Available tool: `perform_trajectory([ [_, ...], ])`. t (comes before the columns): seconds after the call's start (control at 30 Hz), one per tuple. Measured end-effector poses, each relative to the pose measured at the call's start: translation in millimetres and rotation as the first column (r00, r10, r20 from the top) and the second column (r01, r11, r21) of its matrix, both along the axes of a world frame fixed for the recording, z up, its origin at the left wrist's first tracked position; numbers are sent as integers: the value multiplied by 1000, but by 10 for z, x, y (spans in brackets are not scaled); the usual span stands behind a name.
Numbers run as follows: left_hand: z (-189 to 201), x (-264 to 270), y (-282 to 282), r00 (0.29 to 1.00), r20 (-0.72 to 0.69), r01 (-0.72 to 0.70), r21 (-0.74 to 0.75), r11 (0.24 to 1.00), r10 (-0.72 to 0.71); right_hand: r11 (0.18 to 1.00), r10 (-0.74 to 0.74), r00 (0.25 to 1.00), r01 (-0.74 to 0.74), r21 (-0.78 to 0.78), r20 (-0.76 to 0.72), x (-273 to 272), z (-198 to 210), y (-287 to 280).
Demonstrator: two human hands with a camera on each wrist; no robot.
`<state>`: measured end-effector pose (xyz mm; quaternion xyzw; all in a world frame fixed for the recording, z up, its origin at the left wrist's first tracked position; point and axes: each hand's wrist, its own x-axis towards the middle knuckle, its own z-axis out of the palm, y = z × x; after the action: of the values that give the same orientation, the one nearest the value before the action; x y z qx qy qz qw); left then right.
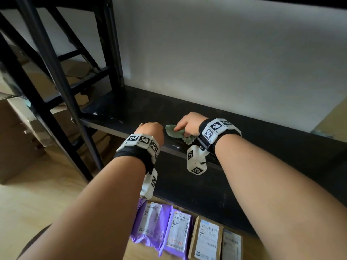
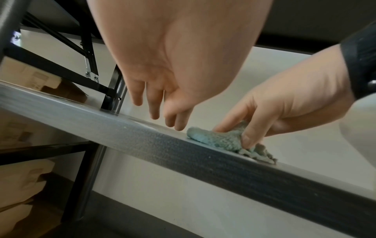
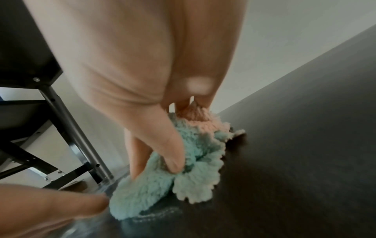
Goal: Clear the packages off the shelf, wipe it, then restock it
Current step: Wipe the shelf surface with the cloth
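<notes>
A black shelf board (image 1: 244, 132) carries no packages. On its front part lies a crumpled green cloth (image 1: 173, 131), which my right hand (image 1: 187, 122) pinches and presses down between thumb and fingers (image 3: 173, 154). The cloth (image 3: 162, 185) bunches under that grip. My left hand (image 1: 150, 128) hovers just left of the cloth over the shelf's front edge (image 2: 142, 141), its fingers (image 2: 154, 106) hanging loose and holding nothing. Several packages lie on the floor below: two purple mailers (image 1: 154, 222) and two brown boxes (image 1: 206, 239).
The shelf's black uprights and cross braces (image 1: 56, 72) stand at the left, with cardboard boxes (image 1: 16, 128) stacked behind and beside them. A white wall (image 1: 225, 62) backs the shelf. Another box corner (image 1: 334, 119) shows at the far right. A dark board sits overhead.
</notes>
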<state>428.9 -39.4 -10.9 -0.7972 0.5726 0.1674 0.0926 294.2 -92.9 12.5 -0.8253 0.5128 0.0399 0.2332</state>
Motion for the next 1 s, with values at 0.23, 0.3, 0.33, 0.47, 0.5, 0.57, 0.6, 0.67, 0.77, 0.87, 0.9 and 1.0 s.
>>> perform_trajectory([
  [0.23, -61, 134, 292, 999, 29, 19, -63, 998, -17, 986, -159, 984, 154, -67, -81, -231, 94, 112],
  [0.3, -67, 129, 362, 1000, 14, 19, -65, 998, -18, 982, -186, 967, 176, -70, -177, -275, 71, 145],
  [0.33, -39, 103, 386, 1000, 16, 23, -44, 999, -23, 983, -183, 962, 172, -69, -205, -268, 73, 179],
  [0.47, 64, 13, 429, 999, 23, 27, -17, 1000, -26, 988, -156, 970, 153, -29, -186, -143, 74, 351],
  [0.5, 66, -1, 440, 999, 33, 38, -26, 999, -37, 987, -164, 974, 161, -30, -158, -105, 42, 379],
  [0.57, 64, -14, 465, 996, 64, 62, -35, 997, -60, 976, -212, 973, 207, -61, -88, -21, -21, 407],
  [0.6, 59, -13, 479, 996, 67, 69, -42, 997, -66, 973, -226, 972, 221, -70, -63, 2, -43, 429],
  [0.67, 83, -31, 500, 995, 68, 82, -53, 995, -79, 975, -217, 975, 214, -57, -46, -10, -52, 460],
  [0.77, 75, -19, 539, 995, 58, 89, -69, 994, -85, 966, -257, 966, 257, -37, 7, -134, -50, 450],
  [0.87, -21, 70, 596, 998, 42, 59, -100, 993, -55, 942, -329, 943, 325, -81, -47, -250, -44, 410],
  [0.9, -65, 108, 593, 998, 33, 48, -108, 993, -45, 947, -316, 943, 307, -90, -101, -265, -28, 411],
  [1.0, -60, 151, 587, 999, 27, 24, -105, 994, -21, 977, -214, 957, 206, -61, -196, -211, 33, 414],
])
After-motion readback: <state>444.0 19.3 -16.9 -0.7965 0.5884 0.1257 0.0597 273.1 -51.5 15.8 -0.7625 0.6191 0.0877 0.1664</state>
